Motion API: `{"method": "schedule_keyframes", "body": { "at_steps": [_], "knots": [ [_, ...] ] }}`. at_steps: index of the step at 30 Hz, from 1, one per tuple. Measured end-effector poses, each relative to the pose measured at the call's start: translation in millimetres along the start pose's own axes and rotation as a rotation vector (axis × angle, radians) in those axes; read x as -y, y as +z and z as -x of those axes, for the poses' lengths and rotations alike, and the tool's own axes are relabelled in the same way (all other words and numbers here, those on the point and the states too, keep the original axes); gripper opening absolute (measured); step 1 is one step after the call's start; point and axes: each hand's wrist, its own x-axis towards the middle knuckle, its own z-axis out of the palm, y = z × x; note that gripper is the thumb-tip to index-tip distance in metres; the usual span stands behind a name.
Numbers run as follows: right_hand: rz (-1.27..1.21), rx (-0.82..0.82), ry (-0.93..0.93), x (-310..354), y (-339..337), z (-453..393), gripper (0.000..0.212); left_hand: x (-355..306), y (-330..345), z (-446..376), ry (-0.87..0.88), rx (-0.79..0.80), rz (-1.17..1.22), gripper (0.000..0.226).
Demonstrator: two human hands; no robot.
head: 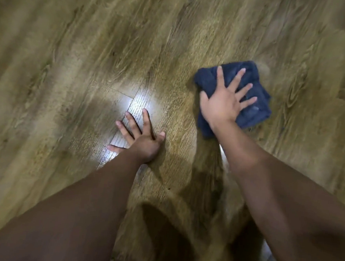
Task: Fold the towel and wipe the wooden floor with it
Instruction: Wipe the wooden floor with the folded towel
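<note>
a: what are the fingers of the right hand (pixel 223 105) doing?

b: they are spread out straight and lie flat on top of the towel (pixel 256 107), pressing it down. the thumb reaches past the towel's left edge. nothing is curled round the cloth.

a: and the left hand (pixel 141 139)?

b: also spread, fingers straight and fanned, palm down on the bare floor (pixel 70 63). it holds nothing. it rests right on a bright patch of reflected light, beside a seam between two boards.

a: where is the towel?

b: on the floor under the right hand, well apart from the left hand and off to its right, farther from the person. it is dark blue and folded into a thick, roughly square pad, with layered edges showing at its right side. part of it sticks out below the wrist.

a: do the two hands touch?

b: no, a stretch of bare board lies between them.

a: what else shows?

b: both bare forearms reach in from the bottom edge, the left one in shade, the right one lit. dark shadows lie on the boards between the arms. the floor is wood-grain planks in yellowish brown, running at a slant. no edge or corner of the floor is in view. the outer parts of the view are blurred, so the grain is smeared there.
</note>
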Motion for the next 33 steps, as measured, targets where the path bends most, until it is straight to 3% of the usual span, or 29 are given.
{"method": "schedule_keyframes", "body": {
  "at_steps": [6, 8, 11, 14, 17, 21, 24, 27, 33],
  "knots": [
    [0.154, 0.024, -0.419, 28, 14, 58, 0.090, -3, 4, -1, -0.032, -0.049, -0.030, 0.080],
    [0.184, 0.037, -0.549, 15, 20, 89, 0.089, -5, 6, -1, -0.054, -0.089, -0.070, 0.085],
    [0.196, 0.042, -0.682, -24, 18, 110, 0.087, -10, 5, 4, -0.094, -0.111, -0.145, 0.076],
    [0.192, 0.032, -0.640, -62, 5, 92, 0.089, -9, -1, 5, -0.073, -0.016, -0.012, 0.077],
    [0.148, 0.027, -0.451, -75, -7, 57, 0.088, -9, -5, 8, -0.062, 0.017, -0.020, 0.081],
    [0.095, 0.011, -0.183, -39, -13, -1, 0.085, -12, -6, 11, -0.053, 0.037, -0.023, 0.081],
    [0.089, 0.037, -0.152, 3, -11, -33, 0.084, -11, -4, 9, -0.046, 0.019, -0.031, 0.082],
    [0.085, 0.046, -0.209, 38, -9, -38, 0.083, -10, -3, 8, -0.044, 0.025, -0.022, 0.082],
    [0.226, 0.099, -0.706, 41, 3, 24, 0.085, -9, 2, 5, -0.069, -0.014, -0.031, 0.082]
  ]
}}
